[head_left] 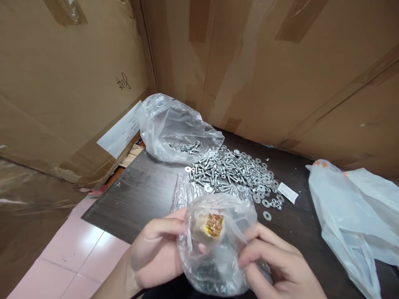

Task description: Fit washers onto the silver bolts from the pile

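A clear plastic bag (224,261) hangs between my two hands near the table's front edge. Inside or behind its film shows a pale lump with a brown and yellow square patch (215,225); I cannot tell what it is. My left hand (158,245) grips the bag's left side between thumb and fingers. On the right side, the curled fingers of my right hand (274,261) pinch the film, slightly blurred. Just beyond the bag lies a heap of silver bolts (230,168), mixed with flat washers (267,215).
A larger clear bag (156,128) with some bolts inside lies at the back left of the dark table (124,203). White plastic bags (336,207) lie at right, near a small paper label (288,193). Tall cardboard boxes (264,74) stand behind and left.
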Demonstrator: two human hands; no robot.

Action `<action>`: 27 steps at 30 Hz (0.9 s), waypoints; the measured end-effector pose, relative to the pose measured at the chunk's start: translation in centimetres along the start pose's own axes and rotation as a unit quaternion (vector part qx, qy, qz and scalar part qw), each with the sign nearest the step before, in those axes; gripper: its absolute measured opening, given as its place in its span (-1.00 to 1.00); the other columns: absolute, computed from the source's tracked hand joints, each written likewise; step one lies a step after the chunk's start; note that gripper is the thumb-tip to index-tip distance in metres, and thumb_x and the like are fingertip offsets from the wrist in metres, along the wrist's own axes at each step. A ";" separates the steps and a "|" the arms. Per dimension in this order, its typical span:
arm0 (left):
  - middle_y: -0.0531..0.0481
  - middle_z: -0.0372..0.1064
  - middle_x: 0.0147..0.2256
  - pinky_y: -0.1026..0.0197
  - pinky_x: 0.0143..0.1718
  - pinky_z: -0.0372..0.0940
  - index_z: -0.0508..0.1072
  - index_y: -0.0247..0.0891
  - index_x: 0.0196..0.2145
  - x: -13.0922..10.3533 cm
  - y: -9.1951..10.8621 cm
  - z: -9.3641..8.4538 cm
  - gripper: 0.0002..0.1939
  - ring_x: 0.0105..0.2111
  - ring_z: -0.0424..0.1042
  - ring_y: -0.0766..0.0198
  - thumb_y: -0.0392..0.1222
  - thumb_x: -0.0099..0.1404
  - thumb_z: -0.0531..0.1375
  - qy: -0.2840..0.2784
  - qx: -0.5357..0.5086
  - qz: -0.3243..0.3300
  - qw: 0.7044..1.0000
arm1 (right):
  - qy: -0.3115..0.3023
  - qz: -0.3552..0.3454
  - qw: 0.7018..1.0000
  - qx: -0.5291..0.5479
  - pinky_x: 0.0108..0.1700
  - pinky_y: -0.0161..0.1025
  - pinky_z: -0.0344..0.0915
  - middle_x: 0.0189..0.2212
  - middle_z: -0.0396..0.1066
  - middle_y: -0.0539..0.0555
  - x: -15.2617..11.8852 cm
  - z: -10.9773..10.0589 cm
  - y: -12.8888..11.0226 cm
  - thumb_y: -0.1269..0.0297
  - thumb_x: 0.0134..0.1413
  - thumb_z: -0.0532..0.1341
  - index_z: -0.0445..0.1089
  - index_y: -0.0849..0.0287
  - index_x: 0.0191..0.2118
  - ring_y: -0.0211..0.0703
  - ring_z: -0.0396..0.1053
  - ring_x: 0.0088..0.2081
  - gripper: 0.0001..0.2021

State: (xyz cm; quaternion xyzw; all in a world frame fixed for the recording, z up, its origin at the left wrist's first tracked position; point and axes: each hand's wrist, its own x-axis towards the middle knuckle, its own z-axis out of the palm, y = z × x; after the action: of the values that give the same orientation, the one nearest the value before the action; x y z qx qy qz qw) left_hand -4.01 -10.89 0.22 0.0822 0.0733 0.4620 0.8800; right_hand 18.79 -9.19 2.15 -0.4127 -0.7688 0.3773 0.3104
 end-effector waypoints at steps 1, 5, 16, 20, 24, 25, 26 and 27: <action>-0.17 0.57 -0.14 0.37 -0.15 0.37 0.55 -0.41 0.02 -0.1 0.0 -0.2 -0.64 -0.24 0.52 0.29 -0.36 0.26 0.24 -0.003 -0.001 -0.005 1.000 | 0.026 0.005 1.000 -0.007 -0.50 -0.36 0.36 -0.47 0.41 0.03 -0.1 0.0 0.2 0.51 0.04 0.22 0.51 0.09 -0.50 -0.20 0.42 -0.51 -0.79; -0.18 0.55 -0.01 0.26 0.08 0.33 0.55 -0.39 0.06 -0.7 0.0 -0.4 -0.67 -0.02 0.52 0.20 -0.29 0.40 0.15 -0.012 0.039 -0.016 0.999 | 0.186 0.016 0.982 0.018 -0.44 -0.38 0.40 -0.39 0.42 0.04 -0.3 -0.1 0.8 0.48 0.05 0.26 0.50 0.08 -0.44 -0.18 0.46 -0.42 -0.84; -0.17 0.50 0.04 0.11 0.11 0.32 0.52 -0.24 0.10 0.2 -0.1 -1.9 -0.69 0.06 0.48 0.06 -0.22 0.48 0.13 0.104 0.136 0.017 0.985 | 0.259 -0.007 0.965 -0.039 -0.29 -0.26 0.45 -0.15 0.43 0.09 -0.4 1.3 0.1 0.52 0.18 0.23 0.58 -0.05 -0.10 -0.10 0.47 -0.21 -0.68; -0.18 0.49 0.07 0.06 0.13 0.31 0.47 -0.24 0.16 0.4 -0.5 -2.2 -0.65 0.07 0.47 0.03 -0.24 0.49 0.08 0.133 0.131 0.001 0.982 | 0.240 -0.027 0.967 -0.083 0.03 -0.08 0.45 0.11 0.40 0.11 -0.4 1.4 0.4 0.50 0.22 0.19 0.55 -0.02 0.02 0.04 0.43 0.08 -0.64; -0.16 0.50 0.07 0.13 0.14 0.31 0.47 -0.27 0.15 0.3 -0.2 -1.3 -0.65 0.05 0.49 0.12 -0.31 0.46 0.11 0.068 0.100 -0.030 0.992 | 0.175 -0.008 0.980 -0.094 0.19 -0.01 0.38 0.18 0.39 0.16 0.3 1.8 1.6 0.46 0.26 0.15 0.46 0.07 0.18 0.07 0.39 0.17 -0.58; -0.14 0.50 0.06 0.16 0.14 0.30 0.49 -0.28 0.14 0.3 0.0 -0.9 -0.65 0.05 0.49 0.15 -0.33 0.45 0.13 0.049 0.087 -0.035 0.994 | 0.165 -0.002 0.982 -0.097 0.19 -0.02 0.39 0.19 0.38 0.17 0.3 1.8 1.8 0.44 0.25 0.16 0.46 0.08 0.18 0.07 0.39 0.17 -0.59; -0.13 0.51 0.05 0.20 0.14 0.30 0.50 -0.28 0.12 0.2 0.1 -0.5 -0.66 0.05 0.49 0.19 -0.34 0.43 0.14 0.030 0.073 -0.039 0.996 | 0.154 0.004 0.983 -0.095 0.19 -0.04 0.39 0.20 0.37 0.17 0.3 1.8 2.0 0.43 0.25 0.16 0.46 0.08 0.18 0.07 0.39 0.17 -0.59; -0.11 0.52 0.04 0.22 0.14 0.29 0.51 -0.29 0.11 0.1 0.2 -0.2 -0.66 0.05 0.50 0.21 -0.34 0.42 0.15 0.014 0.059 -0.044 0.997 | 0.141 0.006 0.986 -0.086 0.18 -0.05 0.40 0.20 0.37 0.17 0.2 1.6 2.0 0.42 0.24 0.17 0.46 0.06 0.18 0.07 0.40 0.17 -0.58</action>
State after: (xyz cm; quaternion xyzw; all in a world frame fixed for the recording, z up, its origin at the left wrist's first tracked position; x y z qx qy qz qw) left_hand -4.11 -10.72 0.09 0.1246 0.1160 0.4190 0.8919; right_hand 18.18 -8.78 -0.30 -0.4916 -0.7443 0.2502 0.3764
